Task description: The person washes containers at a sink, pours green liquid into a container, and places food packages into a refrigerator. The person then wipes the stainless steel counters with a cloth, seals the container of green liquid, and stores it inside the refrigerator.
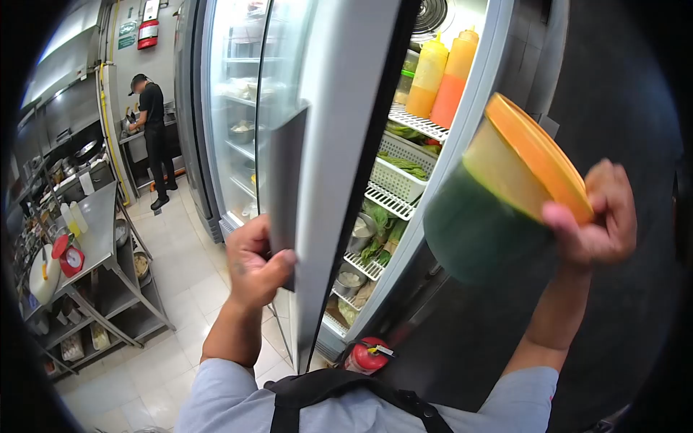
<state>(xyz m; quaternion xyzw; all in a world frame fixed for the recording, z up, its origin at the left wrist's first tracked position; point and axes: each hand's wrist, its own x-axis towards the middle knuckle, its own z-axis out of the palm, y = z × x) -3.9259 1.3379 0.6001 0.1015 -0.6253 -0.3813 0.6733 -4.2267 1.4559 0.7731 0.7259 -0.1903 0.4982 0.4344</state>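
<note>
My left hand (258,261) is closed around the dark vertical handle (287,180) of a refrigerator door (343,144), which stands ajar. To the right, my right hand (605,216) grips a round plastic container (491,209) by its lidded side, thumb and fingers on the edge of the orange lid (538,148). Dark green contents fill the lower part of the container, which is tilted and slightly blurred. It is held in front of the door opening's right side, apart from the shelves.
Inside the refrigerator are squeeze bottles (427,76), a white basket (397,177) of green vegetables and metal bowls (349,281). A red fire extinguisher (367,355) stands below. On the left are a steel table (94,224) and a red scale (68,256). A person (150,119) works farther back.
</note>
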